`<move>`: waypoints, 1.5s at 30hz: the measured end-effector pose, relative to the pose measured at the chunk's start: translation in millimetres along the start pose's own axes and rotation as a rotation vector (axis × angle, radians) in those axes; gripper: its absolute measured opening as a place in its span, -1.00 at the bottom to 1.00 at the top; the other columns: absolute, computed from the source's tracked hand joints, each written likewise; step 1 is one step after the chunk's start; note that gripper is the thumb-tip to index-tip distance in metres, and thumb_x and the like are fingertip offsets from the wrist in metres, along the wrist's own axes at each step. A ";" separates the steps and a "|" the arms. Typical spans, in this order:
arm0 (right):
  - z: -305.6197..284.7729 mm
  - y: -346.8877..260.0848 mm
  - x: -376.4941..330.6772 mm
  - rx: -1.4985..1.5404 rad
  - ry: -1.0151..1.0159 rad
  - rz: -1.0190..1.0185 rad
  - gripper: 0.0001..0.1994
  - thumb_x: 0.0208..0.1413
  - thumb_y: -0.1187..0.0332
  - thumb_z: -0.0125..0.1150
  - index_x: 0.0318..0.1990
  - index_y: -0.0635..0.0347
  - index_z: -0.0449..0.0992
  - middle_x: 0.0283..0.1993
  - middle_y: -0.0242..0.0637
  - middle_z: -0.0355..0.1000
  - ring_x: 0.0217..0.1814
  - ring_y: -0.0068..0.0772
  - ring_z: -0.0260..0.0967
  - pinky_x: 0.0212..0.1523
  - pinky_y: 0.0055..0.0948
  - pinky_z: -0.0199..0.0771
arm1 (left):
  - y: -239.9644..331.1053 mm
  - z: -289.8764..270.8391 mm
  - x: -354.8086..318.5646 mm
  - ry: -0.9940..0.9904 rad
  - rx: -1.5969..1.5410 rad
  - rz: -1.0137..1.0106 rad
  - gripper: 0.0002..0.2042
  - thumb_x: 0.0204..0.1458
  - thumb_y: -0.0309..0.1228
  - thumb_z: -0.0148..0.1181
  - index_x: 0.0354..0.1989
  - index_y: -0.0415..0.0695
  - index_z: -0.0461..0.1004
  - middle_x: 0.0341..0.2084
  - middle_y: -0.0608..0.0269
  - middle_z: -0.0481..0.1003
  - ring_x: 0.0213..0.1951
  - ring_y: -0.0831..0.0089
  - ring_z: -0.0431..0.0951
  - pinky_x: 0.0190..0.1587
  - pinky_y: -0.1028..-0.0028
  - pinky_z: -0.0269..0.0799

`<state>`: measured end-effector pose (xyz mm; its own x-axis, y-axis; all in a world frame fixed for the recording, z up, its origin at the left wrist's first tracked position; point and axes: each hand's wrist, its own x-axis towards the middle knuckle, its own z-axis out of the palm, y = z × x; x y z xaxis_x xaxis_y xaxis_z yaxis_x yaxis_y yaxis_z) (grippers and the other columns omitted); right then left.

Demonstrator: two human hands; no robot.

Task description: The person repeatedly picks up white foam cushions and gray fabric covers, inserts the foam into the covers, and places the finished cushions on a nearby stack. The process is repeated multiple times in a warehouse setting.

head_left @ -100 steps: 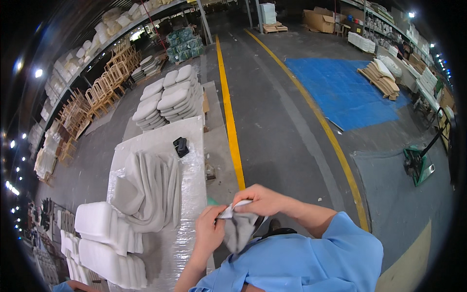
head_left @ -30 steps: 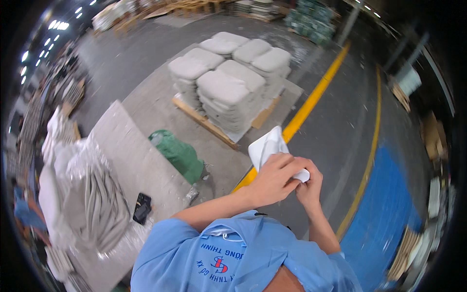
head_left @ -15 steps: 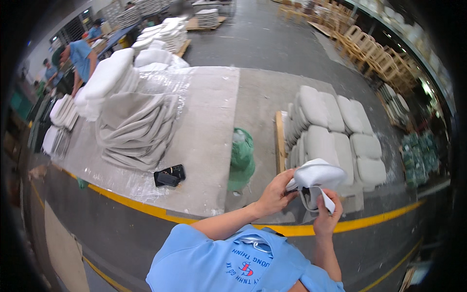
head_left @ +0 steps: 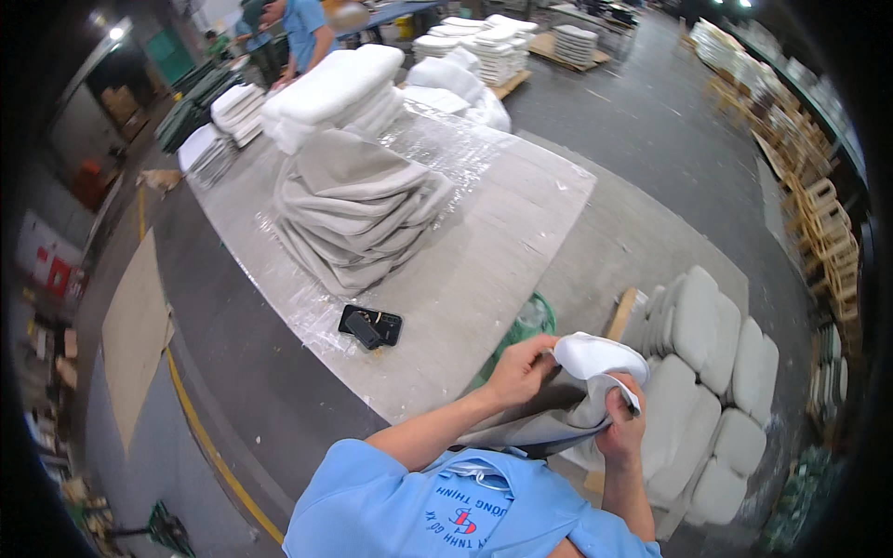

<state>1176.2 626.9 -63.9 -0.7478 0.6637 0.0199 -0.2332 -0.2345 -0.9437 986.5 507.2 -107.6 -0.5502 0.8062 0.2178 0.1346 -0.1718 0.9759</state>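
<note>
Both my hands grip a grey cushion cover [head_left: 542,420], which hangs between them over the table's near right corner. A rounded white part [head_left: 600,357] shows at its top; whether this is lining or padding inside, I cannot tell. My left hand [head_left: 521,370] is closed on the far left edge. On the other side, my right hand [head_left: 621,420] pinches the folded rim, thumb on top. Left of them, a loose heap of grey covers [head_left: 358,214] lies on the table [head_left: 484,251] in front of stacked white pads [head_left: 330,88].
A phone [head_left: 389,327] with a small black device on it lies near the table's front edge. Green plastic [head_left: 532,318] sits beside the table. Finished-looking grey cushions [head_left: 684,418] are stacked at right. A person in blue [head_left: 305,35] stands beyond the table.
The view has turned left, so the table and heap appear farther right. The grey cover now hangs down and left from my hands. Both hands keep their grip.
</note>
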 end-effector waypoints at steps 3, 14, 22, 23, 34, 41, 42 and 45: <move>-42.6 2.1 55.7 -0.250 -0.083 -0.129 -0.74 0.22 0.34 0.38 -0.03 0.32 0.61 -0.08 -0.36 0.54 -0.02 -0.50 0.45 0.05 -0.42 0.43 | 0.6 -12.1 38.1 0.296 -0.017 -0.055 -0.75 0.16 -0.69 0.03 -0.02 -0.19 0.48 -0.26 0.33 0.53 -0.15 0.63 0.46 -0.04 0.53 0.39; -81.6 -43.3 249.1 -0.658 -0.135 -0.704 -0.62 0.03 0.55 0.34 0.05 0.31 0.52 0.00 -0.03 0.52 0.08 0.01 0.50 0.15 -0.13 0.46 | 77.4 117.7 185.2 0.309 0.431 0.241 -0.77 0.12 -0.54 0.26 -0.05 -0.10 0.50 -0.38 0.10 0.61 -0.41 0.26 0.65 -0.36 0.33 0.54; -90.5 -65.3 327.2 -0.689 -0.335 -0.789 -0.77 0.16 0.66 0.08 -0.06 0.25 0.50 -0.21 -0.11 0.52 -0.26 -0.17 0.52 -0.21 -0.32 0.49 | 68.7 102.0 239.5 0.504 0.789 0.002 -0.68 -0.01 -0.52 0.28 -0.03 -0.04 0.50 -0.30 0.03 0.63 -0.30 -0.03 0.66 -0.30 0.08 0.54; -92.4 -63.8 329.6 -0.688 -0.365 -0.717 -0.79 0.19 0.65 0.08 -0.07 0.23 0.50 -0.26 -0.12 0.51 -0.34 -0.21 0.50 -0.29 -0.33 0.47 | 60.9 99.9 245.9 0.555 0.766 0.059 -0.63 -0.06 -0.63 0.18 -0.03 -0.06 0.55 -0.32 0.04 0.63 -0.27 0.05 0.67 -0.28 0.19 0.55; -130.1 -78.3 479.2 -0.597 -0.888 -0.098 -0.85 0.30 0.35 0.30 -0.22 0.26 0.61 -0.52 -0.38 0.45 -0.49 -0.64 0.26 -0.46 -0.46 0.28 | -40.6 79.7 365.3 0.361 0.062 -0.162 -0.74 0.10 -0.62 0.13 -0.06 -0.20 0.62 -0.19 0.29 0.61 -0.17 0.53 0.57 -0.14 0.52 0.46; -131.5 -94.3 612.6 -0.615 -0.992 -0.042 -0.84 0.29 0.32 0.33 -0.25 0.24 0.64 -0.54 -0.48 0.42 -0.49 -0.71 0.23 -0.49 -0.53 0.22 | -59.8 57.3 467.8 0.025 -0.481 -0.348 -0.69 0.29 -0.23 0.31 0.06 -0.15 0.60 -0.20 0.50 0.55 -0.17 0.72 0.47 -0.10 0.63 0.38; -128.3 -94.8 624.7 -0.630 -1.011 -0.019 -0.83 0.28 0.32 0.34 -0.27 0.25 0.64 -0.55 -0.48 0.41 -0.49 -0.72 0.23 -0.49 -0.53 0.22 | -66.7 54.7 477.1 0.025 -0.496 -0.368 -0.69 0.29 -0.22 0.30 0.06 -0.16 0.60 -0.20 0.49 0.56 -0.19 0.72 0.47 -0.10 0.62 0.40; -115.2 -95.1 665.8 -0.627 -1.102 -0.076 -0.84 0.27 0.33 0.36 -0.28 0.24 0.64 -0.62 -0.44 0.39 -0.54 -0.69 0.23 -0.52 -0.50 0.21 | -81.7 34.1 488.7 -0.107 -0.790 -0.579 -0.65 0.29 -0.20 0.32 0.10 -0.17 0.60 -0.21 0.46 0.58 -0.18 0.70 0.50 -0.09 0.57 0.43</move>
<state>772.2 1172.8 1.0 -0.9348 -0.3501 0.0592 -0.1902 0.3530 -0.9161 734.8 934.6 -81.4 -0.2748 0.9252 -0.2617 -0.7432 -0.0317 0.6683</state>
